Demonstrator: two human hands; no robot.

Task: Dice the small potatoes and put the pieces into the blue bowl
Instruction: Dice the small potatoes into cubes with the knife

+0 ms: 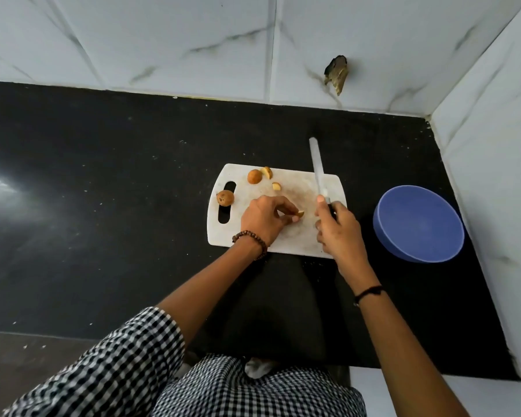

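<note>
A white cutting board (295, 239) lies on the black counter. My left hand (263, 218) pinches a small potato piece (299, 214) against the board's middle. My right hand (339, 228) grips a knife (318, 168) by its dark handle, with the blade pointing away over the board's far right edge. A whole potato (225, 197) sits by the board's handle slot. A rounded potato half (254, 176) and two cut pieces (267, 172) (276, 186) lie near the far edge. The blue bowl (418, 224) stands to the right of the board and looks empty.
The black counter (103, 206) stretches wide to the left. White marble-look tiled walls (193, 40) close the back and the right side, with a broken hole (337, 73) in the back wall. The counter's front edge is close to my checked shirt.
</note>
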